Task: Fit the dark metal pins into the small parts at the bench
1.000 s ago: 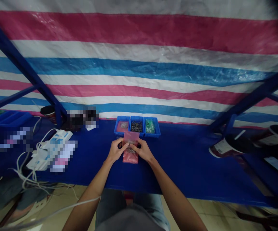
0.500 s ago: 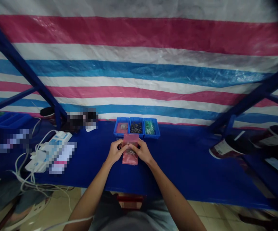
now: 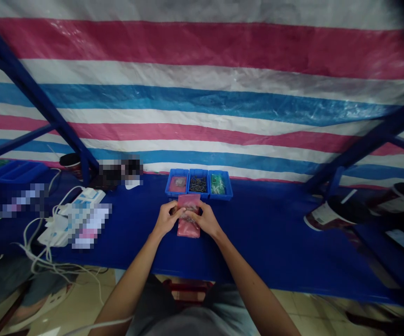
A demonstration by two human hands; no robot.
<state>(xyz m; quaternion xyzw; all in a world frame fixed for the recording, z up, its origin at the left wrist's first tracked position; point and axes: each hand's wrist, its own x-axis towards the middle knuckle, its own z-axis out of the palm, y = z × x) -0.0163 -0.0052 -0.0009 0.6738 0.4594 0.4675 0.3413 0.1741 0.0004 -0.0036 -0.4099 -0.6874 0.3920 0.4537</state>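
Observation:
A pink see-through plastic bag (image 3: 188,228) is held upright between my two hands, over the near side of the blue bins. Small metallic-looking pieces show dimly inside it, too small to name. My left hand (image 3: 168,217) pinches the bag's left edge, its thumb across the front. From the right, my right hand (image 3: 206,219) grips the other edge, and the two thumbs nearly meet at the middle. Just beyond stand three joined blue bins: the left bin (image 3: 177,182) holds pink bags, the middle one dark screws (image 3: 198,184), the right one green-and-clear packets (image 3: 218,183).
On the left of the blue table (image 3: 265,242) lie a white power strip (image 3: 86,199) and tangled white cables (image 3: 50,261). Large cups (image 3: 328,213) stand at the right. A blue tray (image 3: 16,171) sits far left. Striped sheeting (image 3: 223,107) hangs behind.
Both thumbs have shifted slightly on the pink bag, the right one lower. The bag stays in both hands at nearly the same place.

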